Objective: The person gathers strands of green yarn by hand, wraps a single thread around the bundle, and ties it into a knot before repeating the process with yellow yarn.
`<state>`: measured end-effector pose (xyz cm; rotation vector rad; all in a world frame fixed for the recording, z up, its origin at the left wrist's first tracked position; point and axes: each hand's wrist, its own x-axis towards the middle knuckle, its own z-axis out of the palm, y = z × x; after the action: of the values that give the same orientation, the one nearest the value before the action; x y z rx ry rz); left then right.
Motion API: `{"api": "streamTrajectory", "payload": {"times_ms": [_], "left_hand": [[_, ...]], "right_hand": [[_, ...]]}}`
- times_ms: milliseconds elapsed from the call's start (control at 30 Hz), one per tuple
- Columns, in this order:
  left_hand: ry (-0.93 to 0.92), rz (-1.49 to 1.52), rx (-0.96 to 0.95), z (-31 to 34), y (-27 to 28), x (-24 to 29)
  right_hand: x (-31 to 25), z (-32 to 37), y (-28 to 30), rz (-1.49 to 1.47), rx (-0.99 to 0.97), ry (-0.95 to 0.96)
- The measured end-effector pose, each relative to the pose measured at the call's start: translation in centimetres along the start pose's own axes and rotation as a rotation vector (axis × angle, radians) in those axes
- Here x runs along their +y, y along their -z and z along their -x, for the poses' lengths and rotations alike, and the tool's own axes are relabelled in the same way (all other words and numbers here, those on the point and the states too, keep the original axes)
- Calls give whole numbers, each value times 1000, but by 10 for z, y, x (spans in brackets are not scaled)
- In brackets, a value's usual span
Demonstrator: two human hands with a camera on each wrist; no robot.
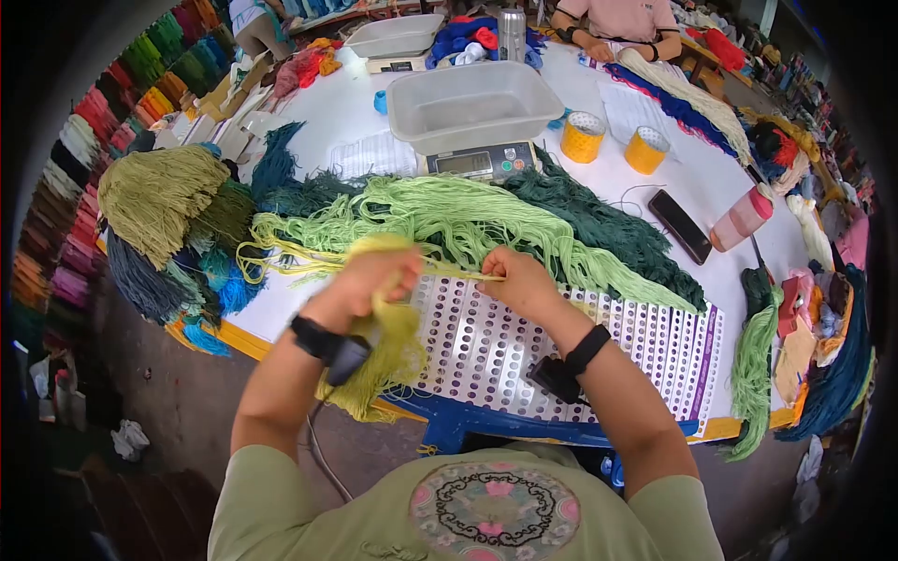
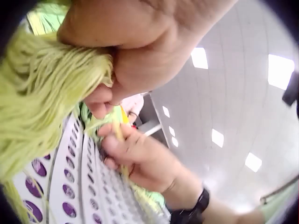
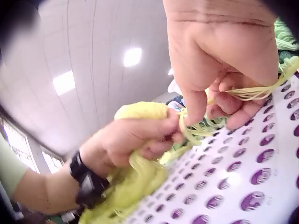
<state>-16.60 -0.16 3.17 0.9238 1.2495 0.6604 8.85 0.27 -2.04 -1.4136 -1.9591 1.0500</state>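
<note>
My left hand (image 1: 379, 279) grips a yellow-green thread skein (image 1: 398, 351), which loops over the hand and hangs down beside it past the table's front edge. A few yellow strands (image 1: 458, 273) stretch from there to my right hand (image 1: 526, 288), which pinches them between thumb and fingers. In the right wrist view those strands run through the right fingers (image 3: 226, 102) and out the far side. Beneath both hands lies a white card sheet (image 1: 561, 360) with rows of purple-backed round holes. Just beyond the hands spreads a light green skein (image 1: 477, 213).
Dark green thread (image 1: 608, 224) lies behind the light green one. Further back stand a scale (image 1: 477, 161) with a clear plastic tub (image 1: 472, 103), and two yellow tape rolls (image 1: 582, 140). A phone (image 1: 680, 224) and pink bottle (image 1: 741, 220) lie right. Olive skeins (image 1: 159, 201) pile left.
</note>
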Motion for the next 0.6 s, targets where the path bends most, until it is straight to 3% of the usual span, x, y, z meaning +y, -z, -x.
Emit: {"api": "streamTrajectory", "payload": {"times_ms": [33,67,100,167,233,267,333,367,400,433,467,500,533,567,600], "left_hand": [[64,228,-125,7,32,11],[76,386,-47,9,62,19],[-36,528,-176,18,95,25],[-224,777,-169,37,144,39],[-414,702,208,51,176,47],[-429,210,707,55,172,49],[-312,-388,921,63,150,47],[-267,-612,857,67,123,51],[-98,-564,682,81,86,62],[-253,-498,435,82,72,56],[-420,-252,361,73,45,44],[-527,-164,168,84,15,54],[-600,-15,-33,82,1,52],[-579,207,-200,80,-15,52],[-586,207,-203,79,-27,52]], "right_hand": [[8,-3,-6,4,42,40],[6,-3,-5,-6,38,39],[1,-2,-1,24,-8,-19],[-2,-3,4,35,-76,-80],[-3,-3,5,37,-69,-73],[-4,-1,4,44,-63,-65],[-6,2,2,59,-41,-62],[-8,2,1,79,-18,-62],[-6,1,-2,88,-16,-44],[-2,-1,-7,-5,-1,-5],[-2,-2,-11,-99,10,34],[-19,3,-10,-298,47,23],[-42,7,-4,-290,44,39],[-65,15,3,-543,58,78],[-84,23,9,-797,75,112]]}}
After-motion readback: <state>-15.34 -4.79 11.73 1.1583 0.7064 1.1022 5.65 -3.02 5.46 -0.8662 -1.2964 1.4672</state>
